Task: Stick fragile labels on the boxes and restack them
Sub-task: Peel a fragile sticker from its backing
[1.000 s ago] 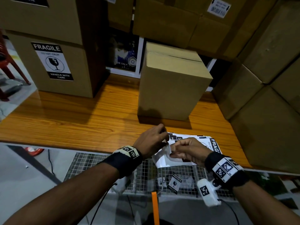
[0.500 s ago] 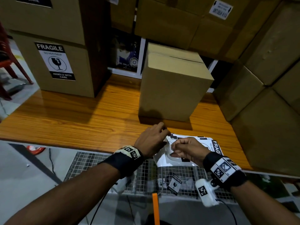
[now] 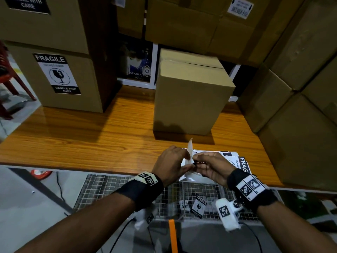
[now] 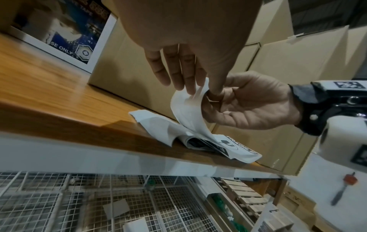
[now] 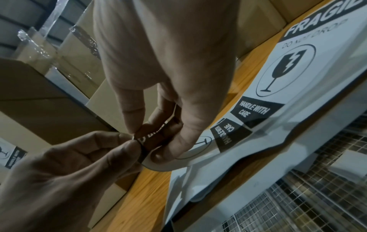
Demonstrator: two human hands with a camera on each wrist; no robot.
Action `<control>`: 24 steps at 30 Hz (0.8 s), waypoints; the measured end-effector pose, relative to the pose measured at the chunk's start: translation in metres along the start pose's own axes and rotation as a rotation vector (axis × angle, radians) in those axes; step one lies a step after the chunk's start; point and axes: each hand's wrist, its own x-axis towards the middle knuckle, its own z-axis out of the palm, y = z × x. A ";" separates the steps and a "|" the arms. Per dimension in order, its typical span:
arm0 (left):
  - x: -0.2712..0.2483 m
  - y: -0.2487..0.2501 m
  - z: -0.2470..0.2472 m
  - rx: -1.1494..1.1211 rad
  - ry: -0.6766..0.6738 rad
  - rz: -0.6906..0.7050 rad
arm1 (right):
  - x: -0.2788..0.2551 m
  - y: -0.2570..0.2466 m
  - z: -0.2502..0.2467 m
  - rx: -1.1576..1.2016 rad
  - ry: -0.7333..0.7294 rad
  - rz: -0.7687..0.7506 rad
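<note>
Both hands work over a stack of fragile labels (image 3: pixel 240 162) at the wooden table's front edge. My left hand (image 3: pixel 174 161) pinches the white backing paper (image 3: pixel 190 147), whose corner sticks up between the hands. In the left wrist view that backing (image 4: pixel 188 113) curls up from the stack (image 4: pixel 234 146). My right hand (image 3: pixel 207 166) pinches the black printed end of the top fragile label (image 5: pixel 154 138), opposite my left hand's thumb (image 5: pixel 123 150). A plain brown box (image 3: pixel 189 99) with no label on its near face stands upright just behind the hands.
A labelled box (image 3: pixel 54 77) sits at the back left under another box. Stacked cartons (image 3: pixel 295 106) wall in the right side and the back. The table (image 3: pixel 82 139) shows bare wood at left. A wire mesh basket (image 3: pixel 173 196) with loose labels lies below the table edge.
The hands have risen slightly and drawn apart at the fingertips. The white backing corner now stands up between them, peeled away from the label.
</note>
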 end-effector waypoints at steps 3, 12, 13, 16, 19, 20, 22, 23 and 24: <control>0.000 0.002 0.000 0.009 0.001 0.003 | -0.001 0.002 -0.003 -0.007 -0.001 -0.025; -0.003 0.000 0.001 0.062 0.004 0.104 | 0.000 0.004 -0.003 -0.079 -0.008 -0.097; -0.003 0.000 0.000 0.068 0.004 0.104 | 0.001 0.004 -0.002 -0.090 -0.016 -0.100; -0.004 0.000 -0.002 0.092 0.012 0.101 | 0.001 0.005 0.001 -0.127 -0.020 -0.099; -0.003 0.000 -0.002 0.127 0.019 0.106 | 0.003 0.004 0.001 -0.167 0.003 -0.097; -0.003 0.000 -0.001 0.131 0.020 0.100 | 0.003 0.005 0.002 -0.176 0.006 -0.096; -0.003 -0.001 0.000 0.120 0.017 0.081 | 0.004 0.005 0.002 -0.192 0.009 -0.091; -0.003 -0.001 0.001 0.112 0.014 0.071 | 0.004 0.005 0.002 -0.195 0.008 -0.088; -0.003 -0.001 0.001 0.105 0.014 0.062 | 0.004 0.006 0.001 -0.191 0.006 -0.091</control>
